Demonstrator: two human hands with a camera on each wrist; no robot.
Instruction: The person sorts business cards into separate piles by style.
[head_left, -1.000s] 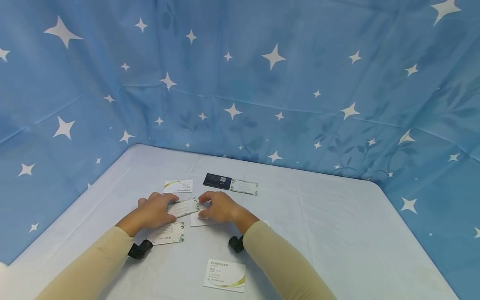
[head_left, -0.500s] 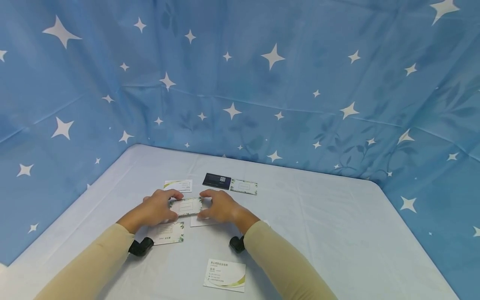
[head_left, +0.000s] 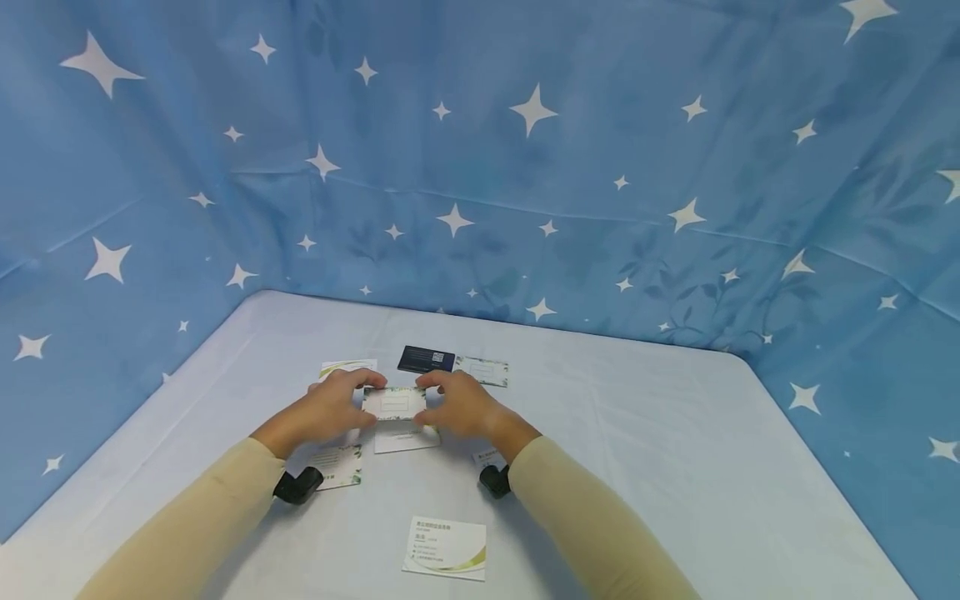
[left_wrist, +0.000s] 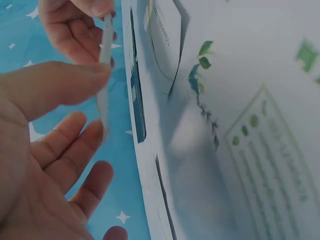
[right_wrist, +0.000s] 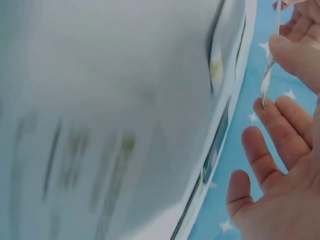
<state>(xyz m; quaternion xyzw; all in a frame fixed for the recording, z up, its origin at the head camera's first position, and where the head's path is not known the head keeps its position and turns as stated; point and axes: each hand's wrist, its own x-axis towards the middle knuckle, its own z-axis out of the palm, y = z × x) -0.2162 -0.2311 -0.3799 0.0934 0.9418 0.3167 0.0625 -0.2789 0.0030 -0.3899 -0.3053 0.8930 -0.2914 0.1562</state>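
A white business card [head_left: 394, 403] with a green leaf border is held up between both hands. My left hand [head_left: 330, 407] pinches its left end with thumb and fingertips, while my right hand [head_left: 465, 404] does the same at the right end. Seen edge-on in the left wrist view, the card [left_wrist: 104, 65] is clear of the table. Just below it in the head view lies a white card [head_left: 407, 439], its upper part covered. Another leaf-bordered card [head_left: 341, 465] lies near my left wrist, partly hidden.
A dark card [head_left: 424, 359] and a leaf-edged card [head_left: 482, 370] lie side by side at the back. Left of them is a gold-curve card [head_left: 348, 365], with a similar one [head_left: 446, 547] at the front. My right wrist partly hides another card [head_left: 489, 457].
Both hands have moved right with the leaf-bordered business card, which was slanted and now sits level. More of the white card below and the card near my right wrist shows. The head view has shifted slightly.
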